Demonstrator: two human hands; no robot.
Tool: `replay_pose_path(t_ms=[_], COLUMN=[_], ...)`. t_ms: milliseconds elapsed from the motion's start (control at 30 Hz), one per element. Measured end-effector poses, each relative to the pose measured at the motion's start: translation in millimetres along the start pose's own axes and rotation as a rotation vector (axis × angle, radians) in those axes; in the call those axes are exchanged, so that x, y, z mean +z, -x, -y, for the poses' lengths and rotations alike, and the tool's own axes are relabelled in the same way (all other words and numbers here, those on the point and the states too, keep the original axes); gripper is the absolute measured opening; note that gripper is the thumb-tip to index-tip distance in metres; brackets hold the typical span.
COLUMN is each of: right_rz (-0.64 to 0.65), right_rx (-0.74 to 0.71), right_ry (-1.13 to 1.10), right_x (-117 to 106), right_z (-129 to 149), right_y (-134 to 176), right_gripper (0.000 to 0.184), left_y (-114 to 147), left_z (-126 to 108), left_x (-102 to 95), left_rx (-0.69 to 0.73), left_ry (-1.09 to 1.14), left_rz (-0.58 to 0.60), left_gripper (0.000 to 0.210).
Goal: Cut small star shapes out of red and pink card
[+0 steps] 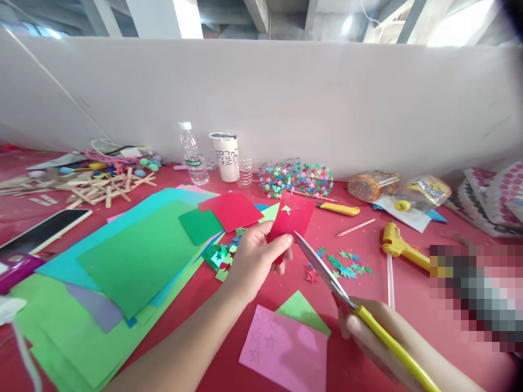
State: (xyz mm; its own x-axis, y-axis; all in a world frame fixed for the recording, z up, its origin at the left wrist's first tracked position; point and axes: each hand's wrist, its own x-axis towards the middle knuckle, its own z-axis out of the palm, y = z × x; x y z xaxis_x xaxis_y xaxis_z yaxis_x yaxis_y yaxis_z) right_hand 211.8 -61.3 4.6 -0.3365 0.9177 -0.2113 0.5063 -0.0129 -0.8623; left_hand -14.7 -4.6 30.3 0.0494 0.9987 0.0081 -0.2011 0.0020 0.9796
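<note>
Head camera, the one view I had, showed the left hand (255,256) near the middle of the frame, thumb and fingers pinched on a small red paper sheet (296,212). The right hand (386,316), at lower right, was curled round yellow-handled metal scissors (327,274), their tips near the sheet's lower edge, right beside the left thumb. That thumb worried me: a slip of the blades or a twist of the paper could, I judged, nick it. Thin paper might also bend under the pinch and spoil a cut. I could not tell whether the pale-green star shape (286,209) was a hole or a piece lying on the sheet. Thumb and paper hid part of the left fingers; the yellow handle ran off the bottom edge, and a blocky blur at right covered whatever lay beyond the yellow glue gun (402,247).
</note>
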Motion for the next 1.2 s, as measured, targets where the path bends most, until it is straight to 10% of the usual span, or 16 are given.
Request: replay_pose_path(t_ms=[1200], right_rz=[0.031], right_rx=[0.062], right_ry=[0.008], right_x=[5.4], right_z=[-10.1], right_y=[-5.4], right_gripper=[0.071], left_y=[-14.2], left_z=[3.0], left_x=[-19.4], left_rx=[-0.048], left_ry=[0.026], left_rz=[0.157], left_gripper=[0.016])
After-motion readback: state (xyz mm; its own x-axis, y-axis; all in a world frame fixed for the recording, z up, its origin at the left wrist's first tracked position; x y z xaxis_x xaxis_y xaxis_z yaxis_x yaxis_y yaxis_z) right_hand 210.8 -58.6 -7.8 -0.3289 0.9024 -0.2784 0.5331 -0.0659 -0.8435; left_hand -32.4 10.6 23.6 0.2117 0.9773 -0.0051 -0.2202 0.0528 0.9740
